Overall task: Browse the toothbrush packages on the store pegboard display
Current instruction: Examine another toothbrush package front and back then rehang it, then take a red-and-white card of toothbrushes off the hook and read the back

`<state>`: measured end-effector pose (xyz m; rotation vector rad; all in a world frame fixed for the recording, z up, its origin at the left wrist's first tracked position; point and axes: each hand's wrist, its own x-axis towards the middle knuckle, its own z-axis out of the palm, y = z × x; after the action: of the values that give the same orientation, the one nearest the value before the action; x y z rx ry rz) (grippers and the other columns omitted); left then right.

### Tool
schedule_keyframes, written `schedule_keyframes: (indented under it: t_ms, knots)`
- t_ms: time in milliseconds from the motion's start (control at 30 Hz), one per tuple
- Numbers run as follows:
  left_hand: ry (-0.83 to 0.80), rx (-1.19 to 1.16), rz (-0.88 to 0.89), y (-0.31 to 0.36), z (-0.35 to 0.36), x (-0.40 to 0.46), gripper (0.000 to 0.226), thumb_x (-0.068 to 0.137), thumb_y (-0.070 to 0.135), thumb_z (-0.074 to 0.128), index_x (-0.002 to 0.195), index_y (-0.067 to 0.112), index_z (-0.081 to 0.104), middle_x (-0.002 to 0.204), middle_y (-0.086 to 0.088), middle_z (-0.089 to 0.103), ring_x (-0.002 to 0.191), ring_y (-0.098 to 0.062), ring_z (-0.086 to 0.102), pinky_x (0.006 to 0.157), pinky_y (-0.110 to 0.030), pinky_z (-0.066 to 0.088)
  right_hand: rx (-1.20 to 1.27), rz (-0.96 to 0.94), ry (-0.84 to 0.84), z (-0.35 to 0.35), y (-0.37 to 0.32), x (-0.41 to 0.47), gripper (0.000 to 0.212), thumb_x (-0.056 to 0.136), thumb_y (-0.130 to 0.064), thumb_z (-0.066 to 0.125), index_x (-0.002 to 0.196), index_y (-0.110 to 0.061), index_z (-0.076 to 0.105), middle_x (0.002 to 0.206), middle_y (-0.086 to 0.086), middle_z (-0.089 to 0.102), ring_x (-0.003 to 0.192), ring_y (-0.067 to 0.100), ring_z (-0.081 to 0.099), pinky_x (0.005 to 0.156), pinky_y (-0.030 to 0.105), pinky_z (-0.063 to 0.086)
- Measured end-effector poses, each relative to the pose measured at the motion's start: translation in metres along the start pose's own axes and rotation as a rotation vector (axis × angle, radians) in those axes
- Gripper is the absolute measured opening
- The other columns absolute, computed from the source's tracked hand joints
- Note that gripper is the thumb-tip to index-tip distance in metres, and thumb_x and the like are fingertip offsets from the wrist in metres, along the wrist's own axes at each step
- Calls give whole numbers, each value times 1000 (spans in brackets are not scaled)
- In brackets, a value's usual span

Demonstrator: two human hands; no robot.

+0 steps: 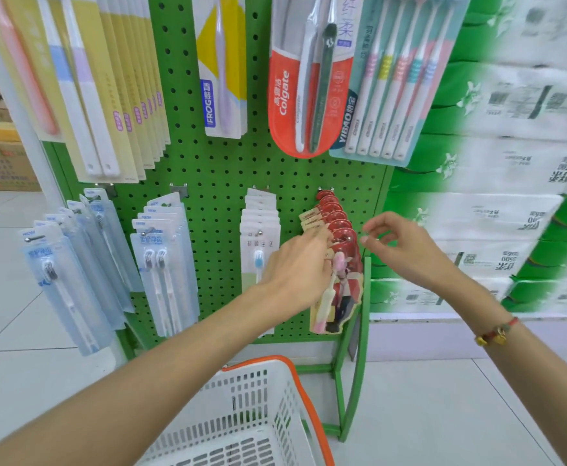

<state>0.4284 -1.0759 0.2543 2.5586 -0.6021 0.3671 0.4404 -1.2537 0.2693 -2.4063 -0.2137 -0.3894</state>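
White plastic shopping basket [241,418] with an orange rim sits at bottom centre, below two bare arms reaching to a green pegboard [215,169]. At centre, the left hand [300,267] touches the red toothbrush packages [339,257] with extended fingers. Just right, the right hand [398,243] hovers, fingers loosely curled, holding nothing.

I cannot see the fingertips of my left hand [300,264]; they go behind the red toothbrush packs [337,237], so whether they pinch one is unclear. The hand covers the lower half of the white pack [260,240] beside them. The top row, including the Colgate pack [304,95], is cut by the upper edge. The tissue stacks [510,163] are blurred, their print unreadable. The basket [241,415] runs off the bottom.
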Motion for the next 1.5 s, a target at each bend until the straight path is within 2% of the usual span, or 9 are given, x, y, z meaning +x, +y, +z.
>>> schedule_keyframes:
  t_ms: [233,300,500,767,900,1067,1200,1300,1500]
  knots:
    - [67,47,-95,-6,10,8,34,94,16,55,127,21,53,128,0,60,105,-24,62,79,-37,52,94,-2,-104,10,1,5,6,90,-23,67,86,-24,63,89,0,68,70,4,58,73,26,48]
    - [72,87,-98,-8,12,11,35,94,17,55,128,25,56,123,0,64,101,-24,64,72,-34,50,109,-18,-95,9,1,5,10,91,-20,66,83,-26,63,87,0,68,66,2,57,68,21,46]
    - [78,70,-114,-10,16,7,24,96,22,53,116,31,65,100,3,70,82,-20,64,60,-30,44,179,-51,-59,1,10,-3,7,91,-19,65,97,-17,69,93,3,71,72,10,61,66,22,45]
    - [192,-129,-129,-5,17,-6,20,96,29,56,114,33,64,109,9,67,97,-13,62,72,-33,50,244,-85,15,-7,6,-20,8,90,-22,67,96,-17,70,91,5,72,77,23,69,77,36,55]
    - [128,-305,-135,-9,15,-24,17,96,32,55,111,32,63,113,14,65,100,-7,61,75,-29,49,250,-63,-58,-11,-5,-37,9,88,-24,68,94,-18,70,92,4,72,74,10,64,72,24,53]
    - [22,-615,-155,-28,3,-72,8,95,27,59,100,28,65,95,19,69,84,8,63,69,-13,48,311,-40,-69,16,-27,-67,5,91,-19,65,89,-17,68,86,-2,71,69,-2,59,64,10,47]
    - [-87,-821,-274,-52,0,-108,10,94,19,59,102,22,64,102,5,71,87,-11,70,78,-30,57,424,72,-152,54,-43,-79,10,93,-23,62,93,-16,70,91,6,72,74,5,65,64,16,49]
    - [-123,-936,-362,-69,-1,-131,17,94,16,58,110,13,63,102,-3,73,87,-16,71,73,-24,59,486,173,-236,84,-53,-81,9,94,-29,61,90,-25,69,88,-5,72,80,8,66,78,23,48]
    - [-24,-1008,-434,-88,-3,-135,15,95,15,58,108,15,64,97,-5,74,83,-14,72,71,-22,59,450,121,-219,115,-73,-92,30,91,-40,62,106,-14,64,93,3,72,76,9,67,68,10,47]
